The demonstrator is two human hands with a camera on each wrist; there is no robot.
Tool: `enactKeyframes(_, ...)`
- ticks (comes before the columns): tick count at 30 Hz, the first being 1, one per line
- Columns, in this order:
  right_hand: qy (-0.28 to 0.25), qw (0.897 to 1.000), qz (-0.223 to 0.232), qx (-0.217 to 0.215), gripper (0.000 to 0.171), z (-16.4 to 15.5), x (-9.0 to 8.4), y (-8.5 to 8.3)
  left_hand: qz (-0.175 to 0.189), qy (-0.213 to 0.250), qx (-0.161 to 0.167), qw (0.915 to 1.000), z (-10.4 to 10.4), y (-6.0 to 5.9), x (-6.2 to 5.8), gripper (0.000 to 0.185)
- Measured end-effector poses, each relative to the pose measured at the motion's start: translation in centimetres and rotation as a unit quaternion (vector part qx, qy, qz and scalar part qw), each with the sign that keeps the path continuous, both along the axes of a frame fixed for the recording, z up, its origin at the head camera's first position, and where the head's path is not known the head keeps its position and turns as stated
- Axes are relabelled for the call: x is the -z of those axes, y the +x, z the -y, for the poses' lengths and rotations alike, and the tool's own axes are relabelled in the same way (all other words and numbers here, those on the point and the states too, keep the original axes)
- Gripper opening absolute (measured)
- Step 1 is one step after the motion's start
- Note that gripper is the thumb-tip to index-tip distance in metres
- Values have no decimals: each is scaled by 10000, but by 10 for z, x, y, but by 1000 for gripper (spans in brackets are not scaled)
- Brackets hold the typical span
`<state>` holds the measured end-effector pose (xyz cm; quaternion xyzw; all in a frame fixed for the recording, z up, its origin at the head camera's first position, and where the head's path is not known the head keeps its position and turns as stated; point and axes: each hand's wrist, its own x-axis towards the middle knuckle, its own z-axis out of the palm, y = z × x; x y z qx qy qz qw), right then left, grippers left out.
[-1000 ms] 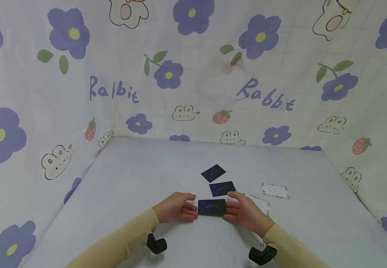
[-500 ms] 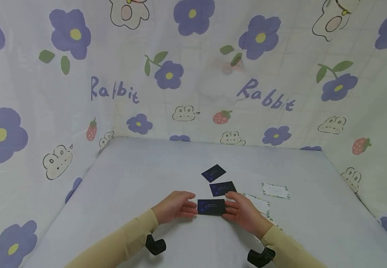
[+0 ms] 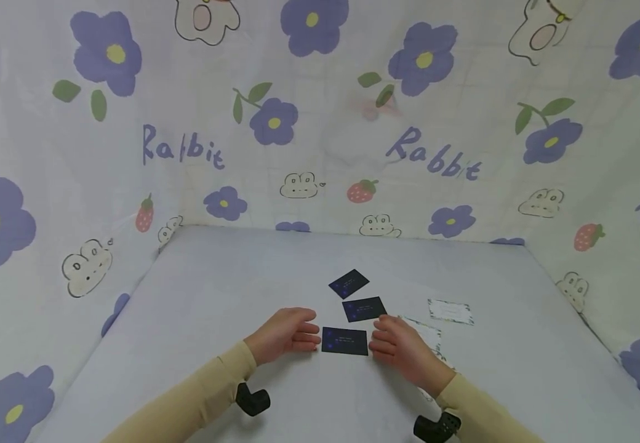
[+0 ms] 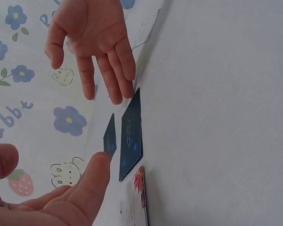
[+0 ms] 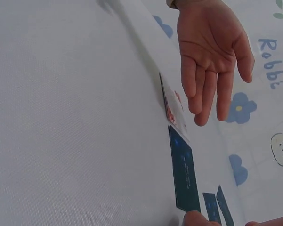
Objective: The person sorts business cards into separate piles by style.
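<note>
Head view: both forearms in tan sleeves reach in over the pale table (image 3: 215,295). The left hand (image 3: 285,335) and the right hand (image 3: 397,347) lie low on either side of a dark card (image 3: 344,341), fingers straight and relaxed, pointing inward at its short ends. The card lies flat between them; the fingertips are just beside its edges, and this view cannot settle whether they touch. Neither hand grasps anything. Past the card lie a second dark card (image 3: 364,309) and, farther back, a third dark card (image 3: 349,283), each apart from the others. Right of the right hand lie white cards (image 3: 450,312), one partly hidden under that hand. A printed cloth (image 3: 320,123) with flowers and rabbits stands around the table. Two black wrist mounts show under the sleeves.

Left wrist view: the table runs vertically. The right hand (image 4: 92,42) hangs palm open, its fingers spread and straight, tips just off the card's (image 4: 131,134) far end. The left hand's thumb and palm (image 4: 52,197) fill the lower corner, loose, near the card's close end. A small gap shows at the right fingertips, which the head view does not reveal. A flowered white card (image 4: 137,200) lies below.

Right wrist view: the left hand (image 5: 212,52) shows palm open, fingers straight, lifted clear of the card (image 5: 184,175). A white card (image 5: 172,106) lies under the fingers. Right fingertips (image 5: 195,219) just touch the card's near corner.
</note>
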<state>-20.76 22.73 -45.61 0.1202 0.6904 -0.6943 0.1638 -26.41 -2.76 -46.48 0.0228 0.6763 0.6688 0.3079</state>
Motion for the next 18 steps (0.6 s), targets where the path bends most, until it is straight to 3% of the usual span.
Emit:
enactKeyframes(3, -33, 9999, -68, 82, 66, 0, -2, 1, -73, -43, 0, 10000, 1, -1, -1, 61)
enactKeyframes(12, -48, 9973, -171, 718, 65, -50, -8, 28, -382, -169, 498, 9979, -40, -2, -2, 60)
enactKeyframes(15, 79, 9964, -95, 841, 61, -49, -6, 26, -486, -151, 525, 9973, -31, -1, -3, 60)
enactKeyframes(18, 107, 9980, -77, 620, 57, -34, -6, 13, -520, -220, 338, 9978, -4, 2, -8, 61)
